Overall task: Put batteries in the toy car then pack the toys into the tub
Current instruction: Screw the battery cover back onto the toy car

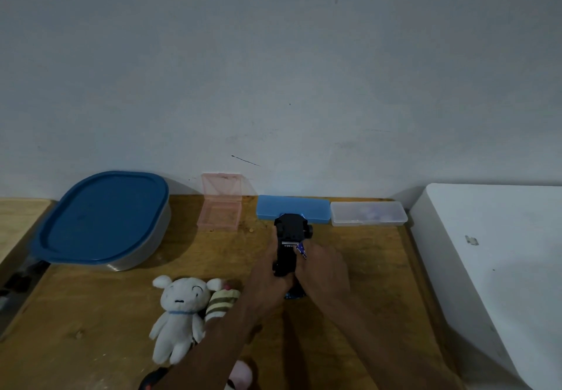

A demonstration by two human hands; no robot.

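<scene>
A black toy car [289, 237] is held upside down above the wooden table, its underside facing me. My left hand [267, 280] grips its near end from the left. My right hand [322, 271] pinches a blue battery [301, 249] at the car's right side, by the battery bay. A silver-ended battery shows in the bay. The tub [103, 222], grey with a blue lid on it, stands at the back left. A white plush dog [178, 316] lies in front, with a striped plush toy [222, 301] beside it, partly under my left forearm.
Against the wall stand an open pink plastic box [220, 207], a blue case [292, 207] and a clear case [368, 213]. A white appliance [492, 262] borders the table on the right. A pink toy [241, 374] and a dark object peek from under my left arm.
</scene>
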